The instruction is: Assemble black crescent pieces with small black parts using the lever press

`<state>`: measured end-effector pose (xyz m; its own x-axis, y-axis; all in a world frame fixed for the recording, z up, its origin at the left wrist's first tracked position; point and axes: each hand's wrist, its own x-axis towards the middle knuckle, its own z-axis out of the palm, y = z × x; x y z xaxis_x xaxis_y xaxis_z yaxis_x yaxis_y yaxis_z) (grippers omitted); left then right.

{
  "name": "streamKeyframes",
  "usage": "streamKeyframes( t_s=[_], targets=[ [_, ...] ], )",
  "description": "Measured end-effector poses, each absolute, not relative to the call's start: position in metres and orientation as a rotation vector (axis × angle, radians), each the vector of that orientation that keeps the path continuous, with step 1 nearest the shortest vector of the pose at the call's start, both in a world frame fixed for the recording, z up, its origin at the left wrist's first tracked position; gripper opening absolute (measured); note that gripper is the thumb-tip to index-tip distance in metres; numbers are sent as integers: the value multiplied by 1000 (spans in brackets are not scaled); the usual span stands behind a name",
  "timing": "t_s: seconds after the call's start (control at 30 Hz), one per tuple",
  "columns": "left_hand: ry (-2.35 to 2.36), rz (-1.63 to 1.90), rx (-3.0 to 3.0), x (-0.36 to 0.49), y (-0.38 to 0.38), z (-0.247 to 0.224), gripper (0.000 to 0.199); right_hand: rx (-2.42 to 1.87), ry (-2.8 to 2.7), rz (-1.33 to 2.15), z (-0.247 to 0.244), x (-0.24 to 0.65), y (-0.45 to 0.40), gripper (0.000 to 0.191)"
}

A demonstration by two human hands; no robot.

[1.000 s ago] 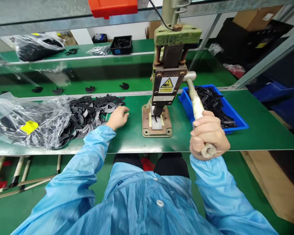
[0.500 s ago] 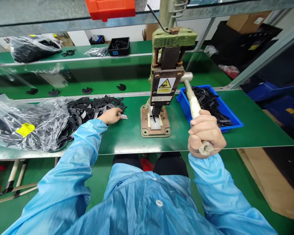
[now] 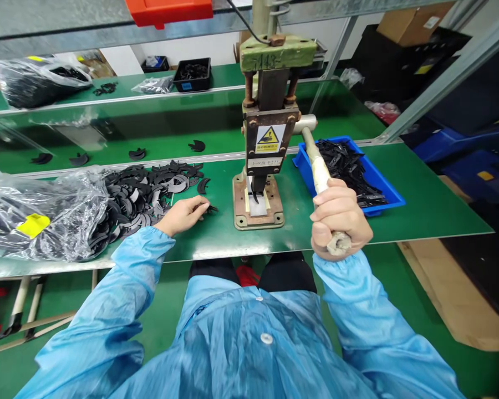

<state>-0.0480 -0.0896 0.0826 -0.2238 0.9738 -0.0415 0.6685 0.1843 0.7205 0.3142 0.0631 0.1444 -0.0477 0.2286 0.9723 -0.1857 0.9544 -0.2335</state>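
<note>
My left hand (image 3: 184,215) is closed in a pinch on a small black curved plastic part (image 3: 212,209), just above the bench beside a loose pile of the same parts (image 3: 149,188). Wrapped round the pale, taped lever (image 3: 318,169) of a hand press (image 3: 266,130) is my right hand (image 3: 341,219). The press stands on a square base plate (image 3: 258,220) between my hands. Under its ram lies a dark curved piece (image 3: 255,197) on a light plate.
A clear plastic bag (image 3: 66,199) with black parts lies at the left. Right of the press, a blue tray (image 3: 393,200) holds many black pieces. Several curved parts line the back strip. A red bin (image 3: 170,11) hangs above, and a metal post (image 3: 441,83) slants at the right.
My left hand has drawn slightly nearer to me, off the pile's edge, with a black curved part now in its fingers. My right hand still grips the lever. The camera view has shifted slightly.
</note>
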Motion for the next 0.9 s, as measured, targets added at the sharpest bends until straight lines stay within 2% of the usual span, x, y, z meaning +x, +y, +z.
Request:
streamKeyframes(
  t_s=[0.2, 0.33, 0.47, 0.67, 0.9],
  targets=[
    [1944, 1092, 1303, -30, -81, 65, 38, -53, -1591, 341, 145, 315, 61, 26],
    [1690, 1313, 1039, -7, -54, 70, 52, -76, -1577, 348, 146, 314, 60, 27],
    [1507, 1268, 933, 14, -25, 80, 42, -70, -1588, 358, 147, 314, 59, 27],
    [1627, 1148, 1021, 27, 9, 81, 22, -47, -1600, 342, 146, 315, 60, 27],
    [1692, 1102, 1177, 25, 25, 74, 20, -62, -1591, 339, 146, 313, 59, 27]
  ],
)
